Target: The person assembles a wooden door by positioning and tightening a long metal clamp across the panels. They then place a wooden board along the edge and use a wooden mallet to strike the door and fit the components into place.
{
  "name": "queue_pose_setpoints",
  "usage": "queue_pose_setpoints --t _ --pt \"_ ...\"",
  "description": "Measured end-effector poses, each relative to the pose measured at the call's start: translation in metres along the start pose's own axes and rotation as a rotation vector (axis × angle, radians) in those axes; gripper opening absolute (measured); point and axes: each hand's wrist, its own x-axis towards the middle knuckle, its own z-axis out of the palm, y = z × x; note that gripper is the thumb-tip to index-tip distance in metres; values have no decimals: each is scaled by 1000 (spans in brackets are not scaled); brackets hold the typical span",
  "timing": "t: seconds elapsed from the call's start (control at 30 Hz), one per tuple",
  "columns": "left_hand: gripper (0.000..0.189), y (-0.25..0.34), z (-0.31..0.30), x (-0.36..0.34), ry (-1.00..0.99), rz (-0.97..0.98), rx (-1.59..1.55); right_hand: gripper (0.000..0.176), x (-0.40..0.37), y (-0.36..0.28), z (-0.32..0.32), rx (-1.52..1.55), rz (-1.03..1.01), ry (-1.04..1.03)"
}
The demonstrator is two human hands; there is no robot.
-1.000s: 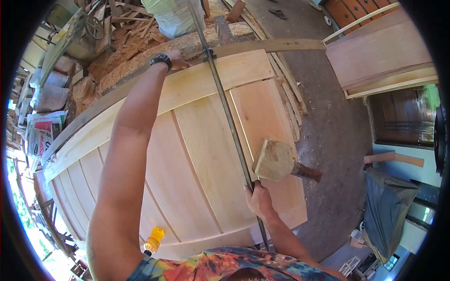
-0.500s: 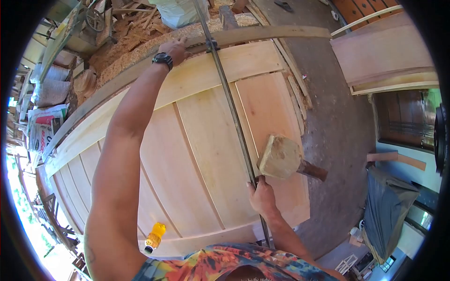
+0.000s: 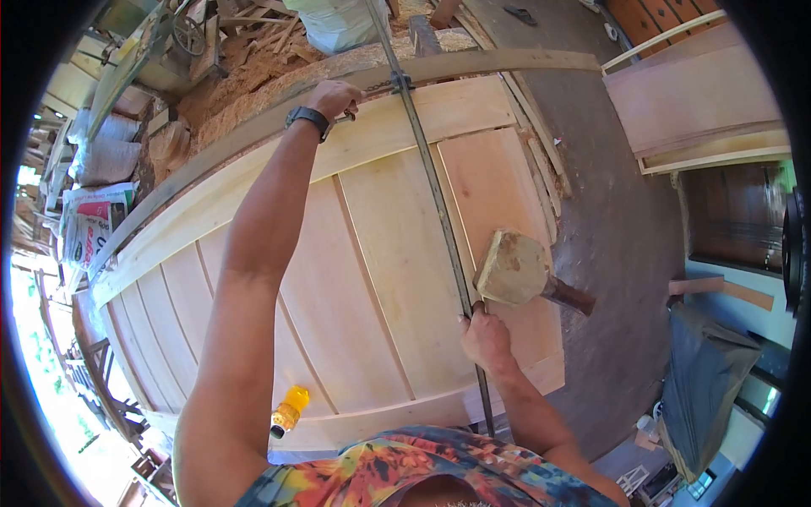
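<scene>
A long steel bar clamp (image 3: 439, 198) lies across a pale panelled wooden door (image 3: 367, 253). My right hand (image 3: 487, 334) is closed around its bar near the door's lower part, beside the mallet. My left hand (image 3: 336, 99), with a watch on the wrist, is closed at the door's far edge. A small dark metal pin (image 3: 346, 117) sticks out from its fingers. Between that hand and the clamp's jaw (image 3: 401, 83) runs a short chain (image 3: 377, 88). A large wooden mallet (image 3: 513, 268) rests on the door, its dark handle pointing right.
A bottle of yellow liquid (image 3: 291, 411) lies on the door near my body. Beyond the far edge are a curved wooden strip (image 3: 507, 61), wood shavings (image 3: 198, 118) and a white sack (image 3: 342, 25). Another wooden panel (image 3: 693, 93) stands at the right.
My left hand has lifted from the wooden strip and curled into a grip, with the metal pin now showing. My right hand stays on the bar. The whole view has shifted slightly.
</scene>
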Motion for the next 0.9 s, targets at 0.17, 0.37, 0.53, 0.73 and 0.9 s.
queue_pose_setpoints --t 0.17,0.37,0.53,0.73,0.9 --pt "31 -43 0 11 193 172 256 46 -20 11 4 -44 20 -3" --pt "34 -118 -17 17 -215 -44 245 33 -112 131 11 434 -35 -49" --pt "41 -166 -45 60 -296 399 293 38 -220 225 6 125 360 -381" --pt "40 -153 -13 61 -214 -131 -311 82 -326 276 125 233 455 -589" --pt "37 -126 8 27 -128 -149 -232 89 -390 310 260 314 625 -348"
